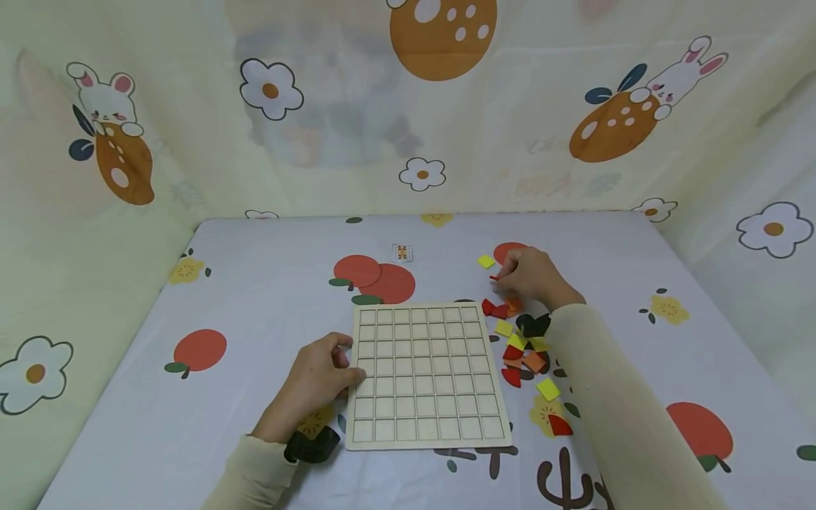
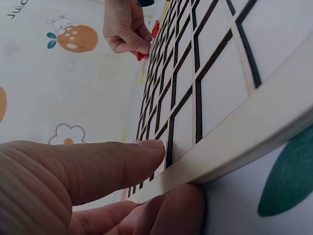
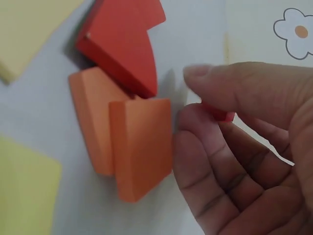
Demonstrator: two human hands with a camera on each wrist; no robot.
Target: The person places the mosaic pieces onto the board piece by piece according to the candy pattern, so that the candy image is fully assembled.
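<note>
A pale wooden grid board [image 1: 438, 365] of square cells lies on the table, its cells bare. My left hand [image 1: 316, 375] holds the board's left edge; in the left wrist view the thumb [image 2: 122, 164] is on top and the fingers are beneath the rim. Beyond the board's upper right corner, my right hand [image 1: 534, 276] pinches a small red piece [image 1: 494, 278], mostly hidden by the fingers in the right wrist view. Close to that hand are two orange pieces [image 3: 146, 147] and red quarter-round pieces [image 3: 122, 49]. A yellow square [image 1: 486, 261] lies just past the fingertips.
Several loose yellow, red, orange and black pieces [image 1: 516, 341] are scattered along the board's right side. A yellow square [image 1: 547, 389] and a red wedge [image 1: 560, 425] lie nearer. A small patterned card [image 1: 403, 253] is behind the board. Printed cloth [image 1: 331, 191] hangs behind the table.
</note>
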